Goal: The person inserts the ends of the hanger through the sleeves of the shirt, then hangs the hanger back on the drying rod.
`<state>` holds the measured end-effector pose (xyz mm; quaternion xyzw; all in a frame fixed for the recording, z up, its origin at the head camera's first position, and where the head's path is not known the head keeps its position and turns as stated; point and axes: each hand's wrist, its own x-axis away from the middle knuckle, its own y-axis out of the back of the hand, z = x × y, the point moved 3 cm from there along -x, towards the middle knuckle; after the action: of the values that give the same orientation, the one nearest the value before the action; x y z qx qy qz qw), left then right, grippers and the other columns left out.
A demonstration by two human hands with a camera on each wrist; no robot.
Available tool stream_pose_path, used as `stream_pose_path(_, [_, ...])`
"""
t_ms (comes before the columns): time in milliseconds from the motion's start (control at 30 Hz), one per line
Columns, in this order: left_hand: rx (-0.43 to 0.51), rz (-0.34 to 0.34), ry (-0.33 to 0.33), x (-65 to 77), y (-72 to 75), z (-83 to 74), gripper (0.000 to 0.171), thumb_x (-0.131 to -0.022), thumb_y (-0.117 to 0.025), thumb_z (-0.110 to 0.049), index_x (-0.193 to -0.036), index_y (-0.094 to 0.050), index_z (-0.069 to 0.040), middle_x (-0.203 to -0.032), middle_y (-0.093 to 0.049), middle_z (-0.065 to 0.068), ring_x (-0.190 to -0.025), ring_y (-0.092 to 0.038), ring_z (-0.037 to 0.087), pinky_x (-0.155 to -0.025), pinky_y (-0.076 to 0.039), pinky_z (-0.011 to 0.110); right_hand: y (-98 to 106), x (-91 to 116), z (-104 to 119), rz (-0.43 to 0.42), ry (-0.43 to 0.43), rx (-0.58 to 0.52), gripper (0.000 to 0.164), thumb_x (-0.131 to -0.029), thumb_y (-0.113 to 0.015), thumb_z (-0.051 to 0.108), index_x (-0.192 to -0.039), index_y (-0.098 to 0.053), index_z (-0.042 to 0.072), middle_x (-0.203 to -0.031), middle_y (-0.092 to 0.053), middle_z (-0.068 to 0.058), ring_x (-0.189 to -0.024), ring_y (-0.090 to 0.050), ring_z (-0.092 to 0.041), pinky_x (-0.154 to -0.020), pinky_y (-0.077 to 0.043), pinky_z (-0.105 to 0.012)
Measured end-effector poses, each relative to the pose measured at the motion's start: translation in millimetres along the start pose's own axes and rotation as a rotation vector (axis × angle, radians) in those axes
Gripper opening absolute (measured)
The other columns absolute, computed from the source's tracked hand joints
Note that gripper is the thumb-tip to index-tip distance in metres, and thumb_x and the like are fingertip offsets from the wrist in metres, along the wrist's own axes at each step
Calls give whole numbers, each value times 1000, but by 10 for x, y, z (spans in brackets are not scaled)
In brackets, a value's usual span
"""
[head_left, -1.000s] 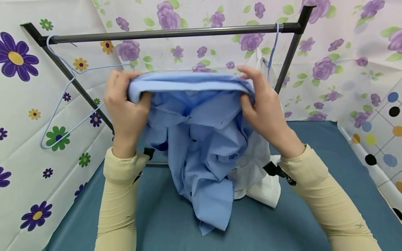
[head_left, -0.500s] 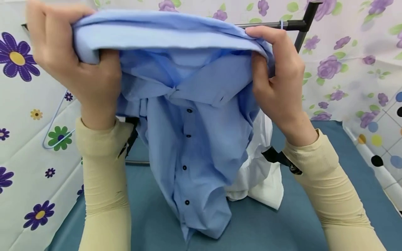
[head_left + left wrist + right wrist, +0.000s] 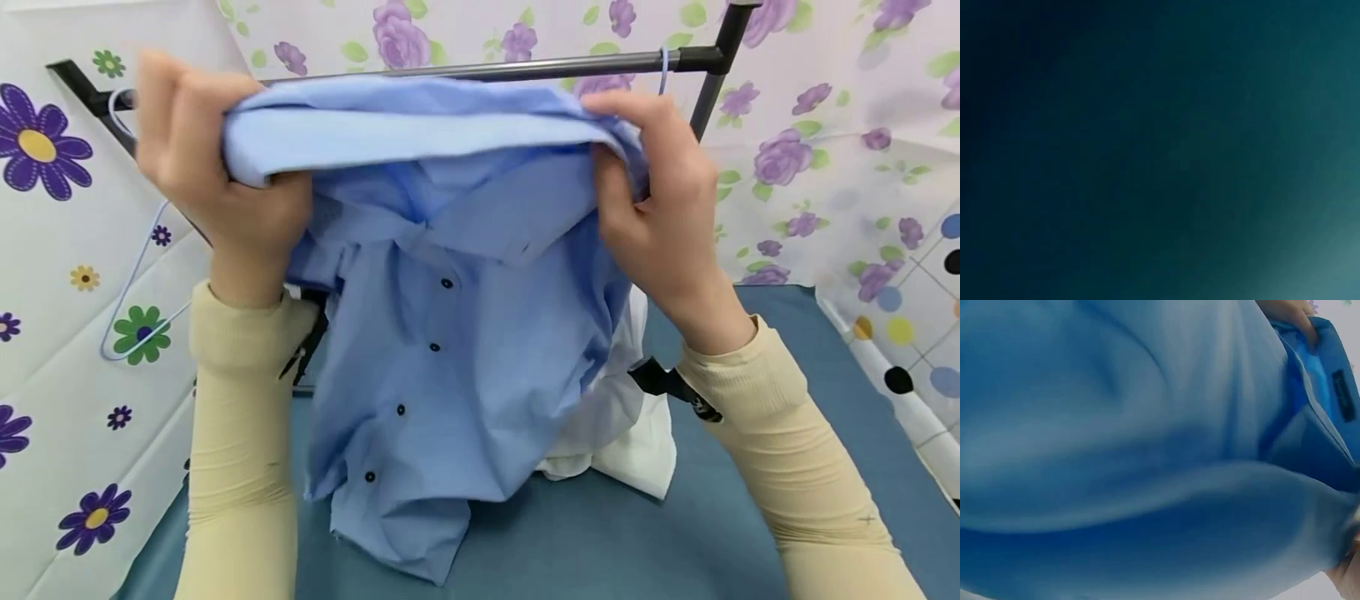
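Note:
A light blue button-up shirt (image 3: 480, 333) hangs in the air between my two hands, its dark buttons facing me. At the left end of its folded upper edge, my left hand (image 3: 225, 179) grips the fabric with curled fingers. My right hand (image 3: 667, 200) pinches the other end between thumb and fingers. Blue shirt cloth (image 3: 1147, 425) fills most of the right wrist view, with a dark label near the collar. Only dark, blurred teal shows in the left wrist view.
Behind the shirt stands a dark clothes rack (image 3: 525, 68). A blue wire hanger (image 3: 135, 292) hangs at its left end, partly hidden by my left hand. White cloth (image 3: 637, 433) hangs at the right, reaching the blue-green surface (image 3: 600, 550). Flowered sheets (image 3: 795, 125) line the back and sides.
Both hands first rose toward the camera with the shirt and spread apart, then the left came slightly down. The shirt front has unfolded, and its lower end has swung left.

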<state>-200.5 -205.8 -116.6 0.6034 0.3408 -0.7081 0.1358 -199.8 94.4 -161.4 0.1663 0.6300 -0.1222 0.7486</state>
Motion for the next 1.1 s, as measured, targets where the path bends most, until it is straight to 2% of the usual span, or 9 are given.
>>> stream_pose_path(100, [-21, 247, 151, 153, 38, -48, 24, -71, -59, -17, -78, -66, 6, -76, -51, -3, -72, -48, 24, -73, -34, 26, 27, 117, -154, 141, -68, 52, 25, -93, -58, 0, -115, -69, 2, -102, -70, -13, -69, -55, -19, -63, -38, -21])
stream_pose_path(200, [-20, 480, 221, 332, 73, -15, 26, -76, -64, -12, -96, -69, 4, -84, -58, 14, -81, -51, 27, -78, -37, 31, 41, 255, -294, 286, -148, 105, 31, -92, -60, 2, -121, -69, 8, -101, -73, -8, -59, -50, -15, -54, -35, -21])
stream_pose_path(267, [-32, 613, 254, 463, 105, 26, 33, -80, -65, -9, -112, -65, 1, -94, -59, 16, -85, -49, 25, -77, -38, 37, 41, 344, -355, 362, -195, 134, 35, -93, -60, 5, -126, -69, 14, -94, -72, -6, -54, -43, -14, -52, -32, -23])
stream_pose_path(400, [-64, 852, 374, 721, 164, 157, 47, -88, -68, -11, -134, -58, -14, -115, -48, 21, -90, -46, 27, -75, -38, 43, 8, 511, -451, 443, -223, 131, 33, -94, -63, 7, -124, -73, 16, -107, -74, -4, -62, -51, -15, -56, -32, -25])
stream_pose_path(533, [-57, 1117, 493, 948, 214, 270, 35, -96, -67, -17, -131, -66, -18, -121, -47, 16, -91, -49, 26, -75, -40, 42, -59, 680, -504, 545, -240, 142, 28, -95, -64, 8, -120, -75, 10, -132, -65, -8, -77, -62, -21, -63, -39, -30])
stream_pose_path(633, [-56, 1292, 514, 1110, 269, 298, 29, -100, -63, -15, -128, -70, -15, -126, -53, 15, -93, -53, 29, -76, -42, 44, -103, 803, -509, 651, -272, 163, 27, -96, -63, 9, -121, -74, 8, -136, -62, -12, -93, -65, -29, -72, -47, -39])
stream_pose_path(733, [-75, 1399, 531, 1263, 320, 280, 30, -101, -60, -14, -129, -71, -14, -128, -57, 13, -93, -56, 28, -76, -43, 44, -134, 898, -484, 732, -297, 170, 27, -97, -62, 11, -121, -74, 7, -133, -63, -15, -120, -57, -36, -87, -49, -48])
stream_pose_path(1000, [2, 1456, 537, 1463, 345, 157, 17, -95, -72, -18, -111, -77, -16, -102, -71, 0, -77, -57, 17, -70, -46, 36, -161, 1005, -418, 727, -319, 189, 26, -99, -61, 12, -121, -75, 9, -110, -73, -8, -73, -58, -22, -66, -44, -37])
stream_pose_path(1100, [61, 1464, 522, 1478, 361, 103, 11, -95, -74, -26, -104, -77, -21, -90, -69, -7, -68, -55, 11, -65, -46, 33, -163, 1019, -405, 679, -299, 218, 25, -97, -64, 12, -119, -75, 8, -118, -71, -10, -80, -64, -24, -67, -48, -38])
